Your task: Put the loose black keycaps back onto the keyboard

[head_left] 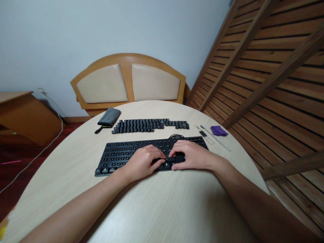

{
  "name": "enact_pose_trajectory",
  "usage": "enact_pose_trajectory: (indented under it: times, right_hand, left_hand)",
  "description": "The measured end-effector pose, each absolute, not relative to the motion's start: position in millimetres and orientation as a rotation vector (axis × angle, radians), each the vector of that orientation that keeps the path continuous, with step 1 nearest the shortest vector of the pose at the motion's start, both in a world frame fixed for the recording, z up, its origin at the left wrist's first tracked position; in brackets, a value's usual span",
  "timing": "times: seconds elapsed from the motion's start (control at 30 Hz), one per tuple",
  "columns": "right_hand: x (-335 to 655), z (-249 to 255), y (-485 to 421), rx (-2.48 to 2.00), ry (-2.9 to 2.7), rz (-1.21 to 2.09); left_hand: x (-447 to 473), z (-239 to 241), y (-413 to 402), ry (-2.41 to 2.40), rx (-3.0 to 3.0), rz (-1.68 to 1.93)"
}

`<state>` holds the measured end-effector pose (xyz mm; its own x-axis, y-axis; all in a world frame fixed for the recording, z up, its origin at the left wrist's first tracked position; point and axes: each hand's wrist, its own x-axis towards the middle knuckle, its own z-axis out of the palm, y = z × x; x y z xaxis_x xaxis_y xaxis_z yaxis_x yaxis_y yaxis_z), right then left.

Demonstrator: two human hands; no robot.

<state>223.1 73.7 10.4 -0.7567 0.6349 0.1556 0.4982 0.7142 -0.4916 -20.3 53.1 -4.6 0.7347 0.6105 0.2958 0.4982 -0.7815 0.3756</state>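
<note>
A black keyboard (113, 153) lies on the table in front of me, most of its key positions bare and several keycaps seated along its bottom row. Over the lower right part of it, a long black keycap (173, 159) sits between my two hands. My left hand (146, 158) is closed in a pinch at that keycap's left end. Curled around its right end is my right hand (189, 155), thumb low and fingers above. The fingers partly hide the keys beneath them. Behind the keyboard, removed keycaps (136, 125) are laid out in rows.
A grey pouch (110, 117) with a black loop is at the back left. To the right are a wire keycap puller (203, 133), a thin metal rod (216, 138) and a folded purple cloth (219, 131). A coiled cable (177, 136) lies behind the keyboard on the round table (157, 209).
</note>
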Motion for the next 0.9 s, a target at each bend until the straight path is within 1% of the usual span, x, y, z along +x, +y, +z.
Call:
enact_pose_trajectory:
  times: [0.17, 0.27, 0.47, 0.67, 0.9]
  right_hand:
    - [222.5, 11.9, 72.6, -0.903, -2.616, 0.596]
    - [222.4, 13.7, 71.1, -0.907, -2.620, 0.597]
    - [223.0, 11.6, 70.6, -0.898, -2.601, 0.586]
    - [223.2, 11.6, 69.5, -0.902, -2.591, 0.581]
    - [221.5, 14.0, 68.5, -0.895, -2.587, 0.585]
  left_hand:
    - [-26.4, 0.9, 63.0, 0.926, 2.671, 0.602]
    - [-34.2, 4.8, 82.8, 1.182, 2.714, 0.626]
    - [-42.1, 9.3, 130.9, 1.619, 2.866, 0.409]
    - [-34.1, -0.4, 151.3, 1.670, 2.909, 0.279]
    - [-27.2, -5.7, 160.5, 1.660, 2.914, 0.232]
